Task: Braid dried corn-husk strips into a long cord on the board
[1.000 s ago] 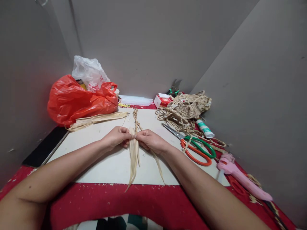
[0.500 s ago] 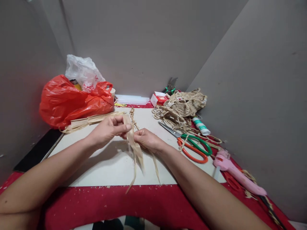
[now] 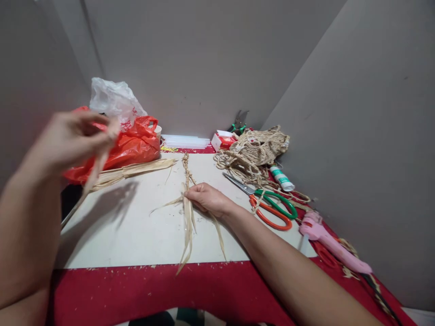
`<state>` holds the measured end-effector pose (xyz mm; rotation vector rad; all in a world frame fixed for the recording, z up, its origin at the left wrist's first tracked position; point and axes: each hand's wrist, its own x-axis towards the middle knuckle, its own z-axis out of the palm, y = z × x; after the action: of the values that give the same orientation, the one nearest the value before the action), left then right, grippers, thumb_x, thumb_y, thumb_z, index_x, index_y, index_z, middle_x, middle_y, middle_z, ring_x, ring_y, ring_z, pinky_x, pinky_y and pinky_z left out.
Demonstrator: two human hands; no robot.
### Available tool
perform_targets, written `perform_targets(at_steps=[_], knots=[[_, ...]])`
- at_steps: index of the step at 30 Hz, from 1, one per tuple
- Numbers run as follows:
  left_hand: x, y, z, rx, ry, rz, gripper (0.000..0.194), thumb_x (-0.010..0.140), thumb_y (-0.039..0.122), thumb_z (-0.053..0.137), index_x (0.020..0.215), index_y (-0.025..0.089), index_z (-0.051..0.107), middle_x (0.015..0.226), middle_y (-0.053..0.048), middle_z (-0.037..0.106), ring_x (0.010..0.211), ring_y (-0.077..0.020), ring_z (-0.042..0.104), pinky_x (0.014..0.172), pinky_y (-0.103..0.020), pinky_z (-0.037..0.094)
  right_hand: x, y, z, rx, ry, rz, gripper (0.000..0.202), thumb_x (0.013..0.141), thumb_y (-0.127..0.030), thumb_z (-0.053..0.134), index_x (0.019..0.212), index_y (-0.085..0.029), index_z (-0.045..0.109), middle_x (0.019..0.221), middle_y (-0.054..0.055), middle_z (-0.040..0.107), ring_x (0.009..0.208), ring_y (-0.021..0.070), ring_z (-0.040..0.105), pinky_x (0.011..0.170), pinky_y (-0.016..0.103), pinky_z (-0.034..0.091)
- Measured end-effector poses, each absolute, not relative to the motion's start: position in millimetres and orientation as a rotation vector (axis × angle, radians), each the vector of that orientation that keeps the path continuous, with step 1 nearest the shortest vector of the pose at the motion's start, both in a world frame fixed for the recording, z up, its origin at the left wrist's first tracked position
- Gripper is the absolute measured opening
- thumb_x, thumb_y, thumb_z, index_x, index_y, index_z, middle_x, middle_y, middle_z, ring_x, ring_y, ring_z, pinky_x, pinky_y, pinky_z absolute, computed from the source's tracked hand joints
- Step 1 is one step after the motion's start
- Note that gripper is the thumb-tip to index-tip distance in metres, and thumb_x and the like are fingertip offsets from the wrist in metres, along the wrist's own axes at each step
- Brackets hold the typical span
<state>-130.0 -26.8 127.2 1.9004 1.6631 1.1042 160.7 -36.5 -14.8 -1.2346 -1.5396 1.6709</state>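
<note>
My left hand (image 3: 70, 140) is raised at the left, blurred, its thumb and fingers pinched on a dry husk strip (image 3: 92, 177) that hangs below it. With its fingertips my right hand (image 3: 210, 199) grips a thin braided husk cord (image 3: 186, 168) at the middle of the white board (image 3: 136, 231). Below that grip, loose husk strands (image 3: 187, 226) fan toward me, and one points left. The cord's braided part lies away from me. A pile of flat dry husks (image 3: 136, 170) rests at the board's far left, beyond my left hand.
Red-and-green-handled scissors (image 3: 268, 203) lie right, beside a pink glue gun (image 3: 326, 235), a white-and-green tube (image 3: 282, 178) and a heap of twisted cord (image 3: 263, 147). Behind are a small red-white box (image 3: 222, 141), green-handled pliers (image 3: 239, 123) and clear sticks (image 3: 186, 141). A red bag (image 3: 139, 142) stands left.
My left hand has moved from the cord up and to the left, taking a husk strip along. My right hand keeps its grip on the cord, whose strands now spread out.
</note>
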Motion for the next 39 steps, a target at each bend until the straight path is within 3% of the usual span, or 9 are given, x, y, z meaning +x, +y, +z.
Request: perform_targets(at_steps=[2, 4, 7, 11, 18, 25, 32, 35, 39], knots=[[-107, -17, 108, 2.164, 2.017, 0.894, 0.046, 0.066, 0.047, 0.068, 0.100, 0.017, 0.063, 0.080, -0.002, 0.063, 0.084, -0.0220, 0.058, 0.079, -0.033, 0.039, 160, -37, -15, -1.187, -1.497, 1.706, 0.038, 0.078, -0.032, 0.056, 0.048, -0.019, 0.036, 0.033, -0.009, 0.029, 0.030, 0.0030, 0.020, 0.033, 0.022, 0.009], [-77, -14, 83, 2.275, 2.013, 0.859, 0.030, 0.071, 0.041, 0.062, 0.089, 0.017, 0.065, 0.079, -0.005, 0.064, 0.080, -0.0213, 0.058, 0.073, -0.030, 0.040, 160, -37, -16, -1.146, -1.450, 1.743, 0.037, 0.077, -0.034, 0.058, 0.049, -0.018, 0.038, 0.034, -0.009, 0.030, 0.030, 0.0028, 0.021, 0.032, 0.021, 0.010], [-33, -20, 43, 2.077, 1.374, 0.694, 0.025, 0.076, 0.038, 0.055, 0.070, 0.016, 0.065, 0.063, -0.002, 0.062, 0.058, -0.0126, 0.054, 0.056, -0.022, 0.038, 159, -36, -16, -1.120, -1.402, 1.790, 0.038, 0.075, -0.037, 0.060, 0.050, -0.018, 0.038, 0.036, -0.009, 0.032, 0.030, 0.0025, 0.022, 0.032, 0.019, 0.012], [-6, -32, 10, 1.556, 1.116, 0.762, 0.023, 0.075, 0.034, 0.058, 0.065, 0.014, 0.058, 0.048, 0.003, 0.050, 0.043, -0.0065, 0.042, 0.047, -0.020, 0.033, 159, -35, -15, -1.108, -1.410, 1.808, 0.041, 0.075, -0.041, 0.060, 0.051, -0.018, 0.037, 0.036, -0.010, 0.032, 0.030, 0.0021, 0.020, 0.031, 0.018, 0.012], [-2, -29, 9, 1.053, 1.127, 0.761, 0.017, 0.063, 0.022, 0.070, 0.066, 0.013, 0.056, 0.049, 0.003, 0.053, 0.045, -0.0066, 0.047, 0.055, -0.023, 0.042, 160, -34, -14, -1.076, -1.490, 1.792, 0.038, 0.079, -0.040, 0.057, 0.054, -0.017, 0.039, 0.038, -0.010, 0.031, 0.032, 0.0026, 0.020, 0.033, 0.020, 0.010], [-10, -24, 10, 1.303, 1.105, 0.859, 0.005, 0.072, 0.018, 0.055, 0.069, 0.015, 0.052, 0.051, 0.006, 0.044, 0.045, -0.0055, 0.036, 0.048, -0.020, 0.028, 164, -35, -11, -1.049, -1.476, 1.860, 0.028, 0.082, -0.037, 0.054, 0.073, -0.011, 0.061, 0.037, -0.010, 0.030, 0.033, 0.0036, 0.018, 0.035, 0.020, 0.010], [-19, -33, 12, 1.579, 0.935, 0.629, 0.008, 0.078, 0.023, 0.053, 0.074, 0.017, 0.051, 0.069, 0.001, 0.053, 0.063, -0.0094, 0.048, 0.064, -0.023, 0.038, 167, -33, -10, -0.966, -1.381, 1.987, 0.032, 0.081, -0.041, 0.057, 0.081, -0.009, 0.064, 0.040, -0.011, 0.027, 0.034, 0.0035, 0.015, 0.034, 0.019, 0.011], [-16, -36, 7, 1.425, 0.872, 0.598, 0.011, 0.082, 0.028, 0.050, 0.079, 0.019, 0.045, 0.069, 0.001, 0.054, 0.059, -0.0095, 0.050, 0.058, -0.023, 0.039, 169, -33, -11, -0.937, -1.365, 2.006, 0.031, 0.081, -0.040, 0.057, 0.079, -0.010, 0.062, 0.040, -0.011, 0.028, 0.034, 0.0037, 0.016, 0.033, 0.018, 0.012], [-17, -32, 6, 1.552, 0.934, 0.571, 0.013, 0.082, 0.030, 0.050, 0.078, 0.019, 0.047, 0.058, 0.004, 0.049, 0.046, -0.0065, 0.039, 0.047, -0.019, 0.031, 168, -33, -9, -0.911, -1.362, 2.031, 0.032, 0.081, -0.043, 0.056, 0.078, -0.011, 0.060, 0.041, -0.011, 0.026, 0.034, 0.0038, 0.015, 0.033, 0.018, 0.012]])
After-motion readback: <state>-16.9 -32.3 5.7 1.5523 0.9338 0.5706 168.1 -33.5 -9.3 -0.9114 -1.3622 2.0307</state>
